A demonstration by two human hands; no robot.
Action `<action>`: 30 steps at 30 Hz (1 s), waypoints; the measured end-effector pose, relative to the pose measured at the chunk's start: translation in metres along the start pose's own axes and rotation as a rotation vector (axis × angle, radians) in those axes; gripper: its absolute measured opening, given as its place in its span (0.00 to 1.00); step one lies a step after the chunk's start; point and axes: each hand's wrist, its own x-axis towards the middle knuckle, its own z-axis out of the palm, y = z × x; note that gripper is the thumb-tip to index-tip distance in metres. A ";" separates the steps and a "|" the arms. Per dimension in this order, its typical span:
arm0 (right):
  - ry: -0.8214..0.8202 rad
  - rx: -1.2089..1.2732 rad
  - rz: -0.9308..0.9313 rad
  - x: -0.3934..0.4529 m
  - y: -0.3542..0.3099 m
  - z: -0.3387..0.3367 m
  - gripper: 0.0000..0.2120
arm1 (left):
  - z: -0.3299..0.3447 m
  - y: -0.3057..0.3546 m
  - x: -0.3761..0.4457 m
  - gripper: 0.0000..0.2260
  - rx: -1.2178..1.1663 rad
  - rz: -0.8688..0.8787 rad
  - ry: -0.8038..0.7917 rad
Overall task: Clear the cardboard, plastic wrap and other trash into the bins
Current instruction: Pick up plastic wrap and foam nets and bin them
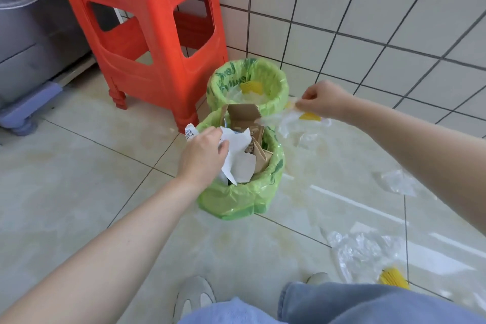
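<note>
- Left hand (202,151): over the near bin (242,200), fingers curled round a crumpled sheet of white paper (238,158); the paper hangs down into the bin's mouth.
- A small scrap with a printed QR code (190,133) shows just above the left hand's knuckles; cannot tell whether the hand holds it or it rests on the rim.
- Near bin: lined with a green bag, already stuffed. Brown cardboard pieces (243,113) stand upright in it and rise above the rim; more cardboard lies beside the white paper.
- Right hand (322,101): raised to the right of both bins, fingertips pinched on a piece of clear plastic wrap (292,126) with a yellow patch (310,116). The wrap trails down and to the left toward the near bin's rim, not inside either bin.
- Far bin (278,79): also lined in green, touching the near bin and standing against the tiled wall (381,21). It contains clear plastic and a yellow patch (252,87).
- Floor (79,179), pale tiles: a loose piece of clear plastic (397,181) lies to the right of the bins, well apart from them.
- A larger crumpled clear plastic (360,250) with a yellow ribbed end (393,277) lies on the floor near the person's knee.
- Red plastic stool (147,34) stands just left of the far bin.
- Grey appliance on a purple wheeled base (29,105) at far left.
- Bottom edge: blue-jeaned legs (368,305) and a pale shoe (193,297).
</note>
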 end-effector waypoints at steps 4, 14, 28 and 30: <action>0.114 0.189 0.024 0.033 -0.012 0.002 0.08 | 0.012 -0.006 0.010 0.08 0.129 0.144 -0.023; 0.159 0.375 0.007 0.117 -0.034 0.050 0.04 | 0.040 -0.046 0.006 0.22 0.558 0.447 -0.364; 0.049 -0.134 -0.195 0.180 -0.028 0.105 0.08 | 0.045 -0.017 0.030 0.12 0.781 0.337 -0.712; -0.075 -0.297 -0.211 0.181 -0.026 0.113 0.07 | 0.046 -0.022 0.029 0.11 0.743 0.316 -0.703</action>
